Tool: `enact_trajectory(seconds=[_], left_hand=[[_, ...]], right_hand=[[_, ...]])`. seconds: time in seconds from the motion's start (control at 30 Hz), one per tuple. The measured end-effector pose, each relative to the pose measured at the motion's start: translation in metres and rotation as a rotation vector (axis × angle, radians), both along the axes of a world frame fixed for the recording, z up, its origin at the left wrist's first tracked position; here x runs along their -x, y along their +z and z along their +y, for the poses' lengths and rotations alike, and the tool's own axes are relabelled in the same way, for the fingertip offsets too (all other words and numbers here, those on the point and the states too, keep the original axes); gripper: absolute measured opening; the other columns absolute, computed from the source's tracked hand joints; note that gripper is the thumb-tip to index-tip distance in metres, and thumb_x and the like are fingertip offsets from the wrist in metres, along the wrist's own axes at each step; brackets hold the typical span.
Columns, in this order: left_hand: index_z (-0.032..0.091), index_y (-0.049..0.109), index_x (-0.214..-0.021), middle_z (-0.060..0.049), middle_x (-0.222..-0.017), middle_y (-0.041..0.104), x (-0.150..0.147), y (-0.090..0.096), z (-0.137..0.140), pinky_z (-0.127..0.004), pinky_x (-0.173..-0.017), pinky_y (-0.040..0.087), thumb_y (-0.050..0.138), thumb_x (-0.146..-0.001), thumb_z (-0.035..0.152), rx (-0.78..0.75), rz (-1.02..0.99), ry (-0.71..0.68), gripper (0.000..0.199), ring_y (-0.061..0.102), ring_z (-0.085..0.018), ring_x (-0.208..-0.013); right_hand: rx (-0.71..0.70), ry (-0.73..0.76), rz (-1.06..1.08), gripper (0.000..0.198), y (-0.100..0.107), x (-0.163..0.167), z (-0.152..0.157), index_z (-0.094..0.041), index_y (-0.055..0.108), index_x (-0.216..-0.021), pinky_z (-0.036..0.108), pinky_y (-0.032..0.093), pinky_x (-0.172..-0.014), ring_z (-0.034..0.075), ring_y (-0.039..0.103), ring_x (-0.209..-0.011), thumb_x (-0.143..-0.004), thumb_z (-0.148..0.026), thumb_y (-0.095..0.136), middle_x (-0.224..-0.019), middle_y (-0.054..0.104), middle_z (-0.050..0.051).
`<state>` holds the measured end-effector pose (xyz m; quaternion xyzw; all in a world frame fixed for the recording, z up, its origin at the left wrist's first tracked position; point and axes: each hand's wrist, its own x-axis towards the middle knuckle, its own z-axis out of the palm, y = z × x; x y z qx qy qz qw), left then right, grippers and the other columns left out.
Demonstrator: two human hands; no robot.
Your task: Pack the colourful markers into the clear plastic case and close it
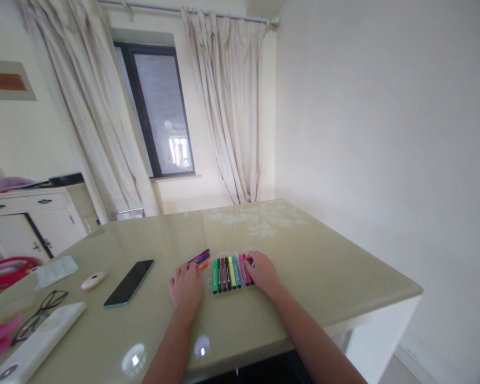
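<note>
A clear plastic case (pixel 211 286) lies flat on the table with a row of coloured markers in it, among them a green marker (pixel 215 276), a yellow marker (pixel 232 273) and a pink marker (pixel 244 271). My right hand (pixel 263 273) is at the case's right end, its fingers curled onto a red marker (pixel 252 281), partly hidden under them. Left of the case, my left hand (pixel 186 286) rests on the tabletop, fingers stretched forward and holding nothing visible. By its fingertips lie an orange marker (pixel 203 265) and several purple and blue markers (pixel 200 257).
On the left of the table (pixel 164 240) lie a black phone (pixel 129 282), a white oval object (pixel 93 280), glasses (pixel 40 314), a long white device (pixel 40 341), a pale packet (pixel 58 271) and something pink (pixel 0 336). A wall (pixel 376 133) rises along the right side.
</note>
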<state>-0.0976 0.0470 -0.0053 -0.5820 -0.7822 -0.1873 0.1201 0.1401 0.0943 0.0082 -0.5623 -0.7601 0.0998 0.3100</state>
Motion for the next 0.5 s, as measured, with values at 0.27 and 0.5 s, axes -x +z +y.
enact_trajectory(seconds=[0.27,0.5], left_hand=[[0.016,0.066,-0.11,-0.016,-0.108,0.067,-0.01,0.008,0.001,-0.043,-0.084,0.047,0.034,-0.101,0.029,-0.094,-0.068,-0.015,0.035,0.06,-0.032,-0.103],[0.021,0.065,-0.107,-0.008,-0.107,0.071,-0.043,0.008,0.001,-0.039,-0.092,0.051,0.037,-0.101,0.037,-0.254,-0.61,-0.631,0.033,0.066,-0.023,-0.1]], right_hand=[[-0.049,0.063,0.136,0.016,0.003,0.001,-0.003,-0.019,0.07,-0.087,0.026,0.04,-0.075,0.016,0.059,-0.078,-0.094,-0.023,0.057,-0.087,0.069,0.005],[0.01,0.342,0.406,0.025,0.005,0.01,-0.005,-0.022,0.074,-0.092,0.025,0.043,-0.068,0.016,0.059,-0.073,-0.094,-0.041,0.059,-0.082,0.069,0.002]])
